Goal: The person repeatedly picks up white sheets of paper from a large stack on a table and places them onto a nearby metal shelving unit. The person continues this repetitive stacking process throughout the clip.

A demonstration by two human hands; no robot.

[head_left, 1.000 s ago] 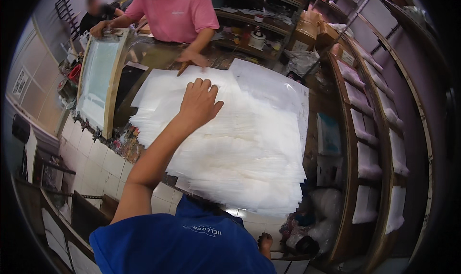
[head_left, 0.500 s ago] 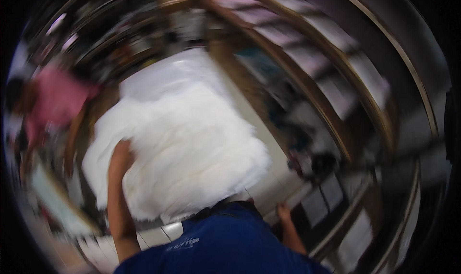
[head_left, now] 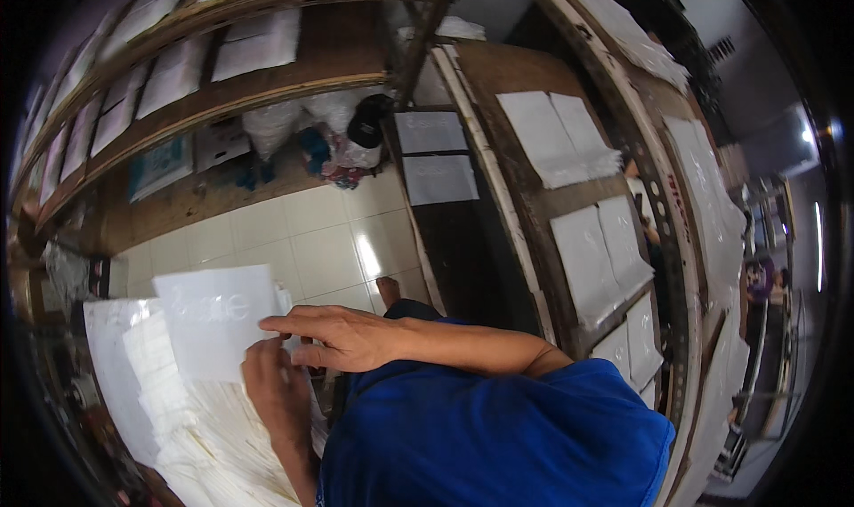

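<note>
A flat white sheet (head_left: 209, 342) with faint pale lettering lies over a stack of thin white sheets (head_left: 227, 436) at the lower left. My left hand (head_left: 271, 387) is closed at the sheet's lower right corner, its fingertips partly hidden there. From the right, my right hand (head_left: 347, 336) reaches across just above it. Its index finger stretches out to touch the sheet's right edge, while the thumb points the same way lower down, apart from that finger. Whether other right fingers grip anything is hidden.
Wooden shelves (head_left: 342, 84) with white sheets run along the upper left. More racks (head_left: 525, 164) bearing paired white sheets stand close on my right. A black cap (head_left: 366, 123) and clear plastic bags (head_left: 271, 126) sit below the shelves, beside a tiled floor (head_left: 311, 245).
My view has swung right, away from the large white pile and the person in pink. The right hand, previously low at my side, now meets my left hand at the printed sheet.
</note>
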